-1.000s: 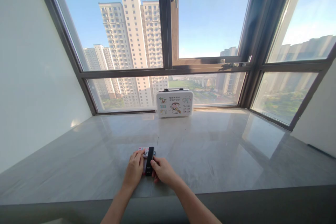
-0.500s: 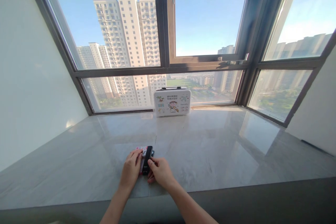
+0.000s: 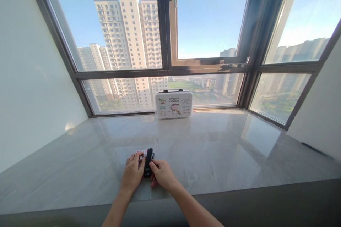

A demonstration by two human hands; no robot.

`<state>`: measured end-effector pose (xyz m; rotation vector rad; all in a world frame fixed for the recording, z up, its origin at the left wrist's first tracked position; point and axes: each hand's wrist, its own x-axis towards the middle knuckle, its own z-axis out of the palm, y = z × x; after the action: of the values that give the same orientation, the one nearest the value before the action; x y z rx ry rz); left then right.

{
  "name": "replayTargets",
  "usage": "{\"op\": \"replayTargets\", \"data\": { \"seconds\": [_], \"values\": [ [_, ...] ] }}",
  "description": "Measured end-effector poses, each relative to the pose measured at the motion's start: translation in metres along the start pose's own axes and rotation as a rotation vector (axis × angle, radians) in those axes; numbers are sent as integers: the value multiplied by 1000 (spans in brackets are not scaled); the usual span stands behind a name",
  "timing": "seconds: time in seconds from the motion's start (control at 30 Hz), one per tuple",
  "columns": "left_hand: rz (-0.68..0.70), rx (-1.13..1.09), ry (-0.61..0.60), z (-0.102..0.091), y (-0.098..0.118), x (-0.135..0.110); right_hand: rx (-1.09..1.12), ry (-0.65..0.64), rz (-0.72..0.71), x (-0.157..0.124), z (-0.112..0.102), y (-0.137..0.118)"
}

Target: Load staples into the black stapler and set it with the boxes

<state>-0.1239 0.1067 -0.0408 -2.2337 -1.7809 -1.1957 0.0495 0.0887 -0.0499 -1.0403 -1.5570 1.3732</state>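
Observation:
A narrow black device (image 3: pixel 148 162) lies on a small pink-and-white packet (image 3: pixel 142 153) on the grey marble sill (image 3: pixel 213 156). My left hand (image 3: pixel 132 172) rests flat over the packet's left side, fingers stretched out and touching the black device. My right hand (image 3: pixel 161 174) sits on the other side, its thumb and forefinger pinched against the device's near end. Most of the packet is hidden under my hands.
A white case with cartoon pictures (image 3: pixel 173 104) stands upright against the window at the back of the sill. A white wall (image 3: pixel 32 78) closes the left side and window frames (image 3: pixel 165 42) the back. The sill's front edge (image 3: pixel 239 195) runs below my forearms.
The view has shifted slightly. My left hand has slid further over the packet, covering more of it. My right hand keeps its pinch on the black device.

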Motion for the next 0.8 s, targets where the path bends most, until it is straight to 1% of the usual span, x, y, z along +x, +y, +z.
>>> {"op": "replayTargets", "data": {
  "seconds": [0.2,0.43,0.6,0.8],
  "values": [
    [7,43,36,-2,4,0,-47,42,-36,-1,2,0],
    [53,143,10,-2,10,-2,-52,76,-58,-6,6,-3],
    [83,143,4,1,4,-1,-84,87,-74,-11,6,-8],
    [58,133,8,4,1,-2,-89,97,-73,-14,7,-7]
  ]
}}
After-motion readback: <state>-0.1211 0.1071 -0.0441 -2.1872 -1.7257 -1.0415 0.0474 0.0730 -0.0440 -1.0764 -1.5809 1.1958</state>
